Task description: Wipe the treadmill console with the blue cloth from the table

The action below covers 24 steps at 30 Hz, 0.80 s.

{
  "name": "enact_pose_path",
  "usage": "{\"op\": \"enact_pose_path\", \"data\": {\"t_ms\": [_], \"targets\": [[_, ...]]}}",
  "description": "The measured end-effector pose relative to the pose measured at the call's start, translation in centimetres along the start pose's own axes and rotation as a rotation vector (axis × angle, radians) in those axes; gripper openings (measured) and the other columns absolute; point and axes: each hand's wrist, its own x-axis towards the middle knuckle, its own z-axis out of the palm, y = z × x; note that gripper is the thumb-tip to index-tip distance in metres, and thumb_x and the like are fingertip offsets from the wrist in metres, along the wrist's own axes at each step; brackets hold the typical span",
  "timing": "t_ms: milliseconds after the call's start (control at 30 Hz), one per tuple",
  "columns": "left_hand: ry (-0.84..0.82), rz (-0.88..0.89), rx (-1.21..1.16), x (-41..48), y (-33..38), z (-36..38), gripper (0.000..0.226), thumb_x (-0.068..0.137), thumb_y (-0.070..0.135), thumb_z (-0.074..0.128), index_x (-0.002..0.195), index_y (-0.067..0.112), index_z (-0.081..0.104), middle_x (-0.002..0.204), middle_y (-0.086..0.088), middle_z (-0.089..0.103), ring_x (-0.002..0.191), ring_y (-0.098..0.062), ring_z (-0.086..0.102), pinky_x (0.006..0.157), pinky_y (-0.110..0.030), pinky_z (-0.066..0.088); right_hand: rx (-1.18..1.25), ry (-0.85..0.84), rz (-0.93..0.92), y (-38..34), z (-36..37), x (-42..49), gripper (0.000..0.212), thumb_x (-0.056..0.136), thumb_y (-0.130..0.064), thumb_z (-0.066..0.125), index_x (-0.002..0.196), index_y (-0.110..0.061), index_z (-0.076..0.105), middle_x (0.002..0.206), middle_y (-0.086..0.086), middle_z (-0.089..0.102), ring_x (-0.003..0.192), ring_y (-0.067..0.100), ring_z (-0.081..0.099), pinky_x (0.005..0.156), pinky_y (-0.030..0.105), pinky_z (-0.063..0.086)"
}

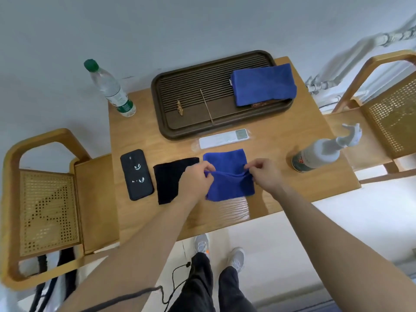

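A blue cloth lies on the wooden table near its front edge. My left hand pinches the cloth's left side and my right hand pinches its right side, so the cloth's middle is lifted into a fold between them. A second blue cloth lies folded on the right end of a dark slatted tray at the back. No treadmill console is in view.
A black cloth and a black phone lie left of my hands. A white remote, a spray bottle lying on its side and a water bottle are also on the table. Wicker-seated chairs stand at both ends.
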Motion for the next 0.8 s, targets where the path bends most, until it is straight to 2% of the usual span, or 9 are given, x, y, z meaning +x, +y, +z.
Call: {"op": "enact_pose_path", "data": {"t_ms": [67,133,233,300,333,433,533,667,800], "targets": [[0.063,-0.026,-0.087,2.8,0.8,-0.2,0.020,0.093,0.011,0.062,0.107,0.025,0.069,0.100,0.010,0.068,0.090,-0.008,0.064,0.075,-0.024,0.052,0.015,0.030,-0.018,-1.2,0.5,2.8,0.026,0.093,-0.006,0.053,0.108,-0.011,0.073,0.102,0.006,0.071,0.091,0.021,0.064,0.091,0.042,0.054],[0.159,-0.049,-0.120,4.8,1.1,-0.1,0.031,0.096,0.011,0.060,0.125,0.020,0.062,0.117,0.004,0.065,0.108,-0.013,0.061,0.086,-0.023,0.048,0.035,0.047,-0.028,-1.3,1.1,4.5,0.038,0.095,-0.010,0.054,0.132,-0.016,0.062,0.114,0.005,0.066,0.103,0.024,0.064,0.093,0.042,0.054],[0.254,0.074,0.086,4.7,0.3,0.9,0.041,0.094,0.015,0.060,0.136,0.017,0.056,0.141,0.000,0.052,0.129,-0.017,0.047,0.101,-0.028,0.043,-0.184,0.163,-0.121,0.9,2.3,4.2,0.054,0.094,-0.017,0.056,0.147,-0.024,0.047,0.132,0.004,0.056,0.111,0.022,0.058,0.092,0.038,0.052],[0.197,0.253,0.270,3.1,-0.9,2.4,0.040,0.093,0.020,0.061,0.132,0.017,0.061,0.145,-0.004,0.052,0.132,-0.021,0.048,0.105,-0.035,0.044,-0.456,0.208,-0.255,3.5,3.6,3.0,0.058,0.092,-0.023,0.058,0.149,-0.023,0.045,0.144,0.008,0.049,0.121,0.029,0.053,0.095,0.039,0.047],[0.126,0.319,0.361,2.2,-1.6,3.4,0.042,0.094,0.023,0.060,0.135,0.017,0.060,0.149,-0.005,0.050,0.136,-0.024,0.045,0.110,-0.039,0.041,-0.585,0.173,-0.314,4.7,4.3,2.5,0.062,0.092,-0.028,0.058,0.152,-0.024,0.041,0.152,0.010,0.043,0.130,0.032,0.047,0.100,0.041,0.044],[-0.105,0.332,0.618,0.7,-3.3,6.0,0.061,0.101,0.038,0.045,0.157,0.019,0.029,0.167,-0.005,0.019,0.154,-0.026,0.014,0.123,-0.044,0.017,-0.866,-0.016,-0.372,7.1,5.7,2.1,0.069,0.100,-0.041,0.045,0.161,-0.026,0.018,0.170,0.010,0.005,0.154,0.033,0.012,0.121,0.050,0.025],[-0.161,0.286,0.703,0.8,-3.6,6.8,0.067,0.104,0.042,0.037,0.161,0.020,0.010,0.169,-0.005,0.001,0.156,-0.027,0.002,0.124,-0.047,0.009,-0.974,-0.086,-0.367,7.4,5.8,3.3,0.070,0.101,-0.047,0.032,0.162,-0.028,0.001,0.169,0.008,-0.015,0.156,0.031,-0.006,0.123,0.052,0.011],[-0.225,0.230,0.656,0.5,-2.2,5.8,0.068,0.102,0.040,0.043,0.160,0.020,0.014,0.170,-0.004,0.003,0.156,-0.026,0.005,0.123,-0.046,0.014,-1.088,-0.173,-0.312,6.1,5.2,3.4,0.073,0.101,-0.052,0.029,0.161,-0.029,-0.007,0.168,0.009,-0.020,0.155,0.031,-0.009,0.123,0.053,0.009],[-0.231,0.187,0.539,0.4,0.1,2.9,0.062,0.102,0.035,0.044,0.158,0.018,0.024,0.168,-0.006,0.017,0.154,-0.023,0.015,0.123,-0.045,0.020,-1.125,-0.226,-0.286,2.2,3.5,2.8,0.075,0.101,-0.052,0.038,0.162,-0.028,0.002,0.170,0.007,-0.011,0.156,0.030,-0.005,0.123,0.052,0.009]]}}
